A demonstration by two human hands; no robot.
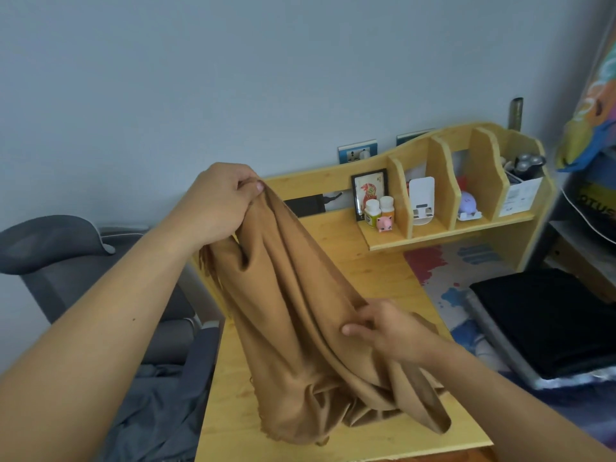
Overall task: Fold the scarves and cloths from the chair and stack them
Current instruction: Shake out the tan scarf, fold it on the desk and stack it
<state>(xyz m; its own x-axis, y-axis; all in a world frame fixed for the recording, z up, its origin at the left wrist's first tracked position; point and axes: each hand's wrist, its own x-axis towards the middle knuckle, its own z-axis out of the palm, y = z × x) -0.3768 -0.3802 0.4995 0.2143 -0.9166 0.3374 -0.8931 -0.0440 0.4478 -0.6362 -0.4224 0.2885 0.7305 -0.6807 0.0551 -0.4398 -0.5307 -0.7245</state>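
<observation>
Scarf [293, 315], tan, hung bunched above desk [376, 268], lower end heaped on wood. Chair [60, 261] at left with grey cloth [156, 408] on seat. Left hand [216, 201] pinched top edge, raised. Right hand [390, 328] gripped folds lower down.

Single head-worn view, angled forward-down, close over both hands' grip on scarf [300, 315] (desk [373, 278] beyond it).
</observation>
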